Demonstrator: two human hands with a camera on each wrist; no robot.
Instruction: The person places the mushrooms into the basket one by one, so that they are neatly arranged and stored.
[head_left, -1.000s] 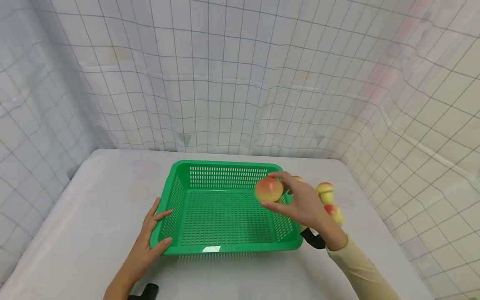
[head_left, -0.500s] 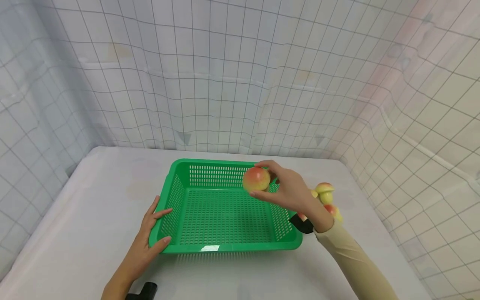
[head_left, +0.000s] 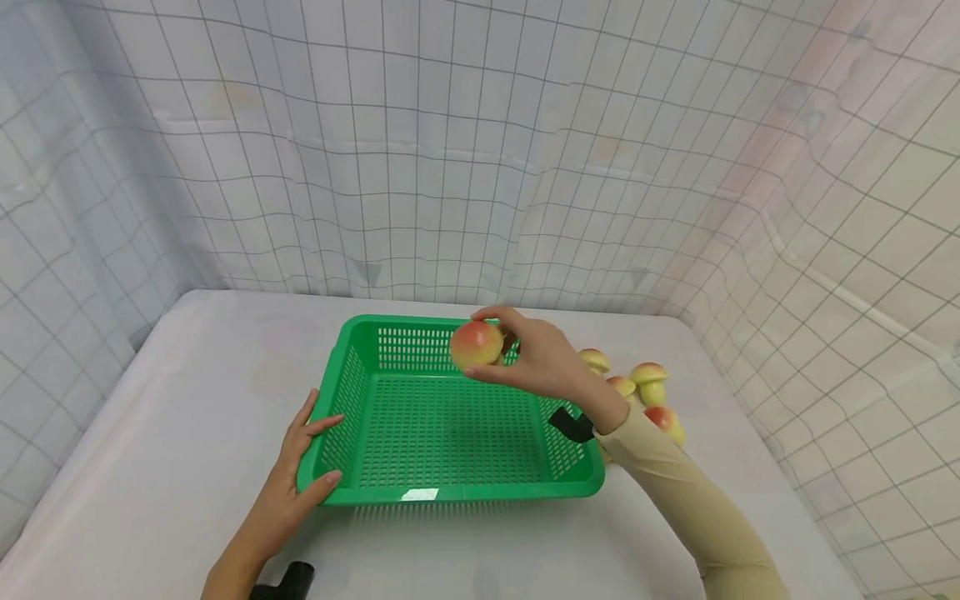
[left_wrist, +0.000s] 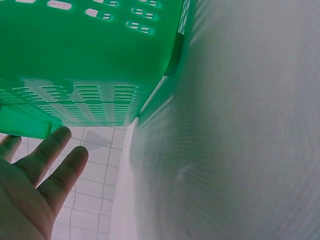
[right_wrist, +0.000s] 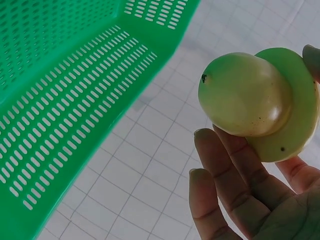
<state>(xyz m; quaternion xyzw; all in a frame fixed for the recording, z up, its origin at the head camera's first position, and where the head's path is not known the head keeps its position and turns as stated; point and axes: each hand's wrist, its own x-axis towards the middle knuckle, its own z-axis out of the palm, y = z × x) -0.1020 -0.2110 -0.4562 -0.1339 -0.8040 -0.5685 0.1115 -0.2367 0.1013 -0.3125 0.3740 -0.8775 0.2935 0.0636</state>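
A toy mushroom (head_left: 476, 344) with a red-and-yellow cap is held up over the far part of a green plastic basket (head_left: 510, 493). My right hand (head_left: 542, 358) pinches its cap between thumb and fingers. From the right wrist, the pale rounded stem (right_wrist: 242, 95) points away from the palm, beside the basket's slotted wall (right_wrist: 65, 115). At the basket's left side my left hand (head_left: 288, 471) rests with spread fingers and thumb on the rim. The left wrist view shows its fingers (left_wrist: 65, 172) extended below the basket's outer wall (left_wrist: 85, 55).
Several more toy mushrooms (head_left: 649, 375) lie on the white table (head_left: 187, 400) right of the basket, partly behind my right forearm. A white grid-patterned curtain (head_left: 450, 167) surrounds the table at the back and sides. Black wrist mounts (head_left: 572, 425) sit on both wrists.
My right hand has carried the mushroom leftward and toward the far rim, uncovering some of the mushrooms on the right. My left hand and the basket have hardly moved.
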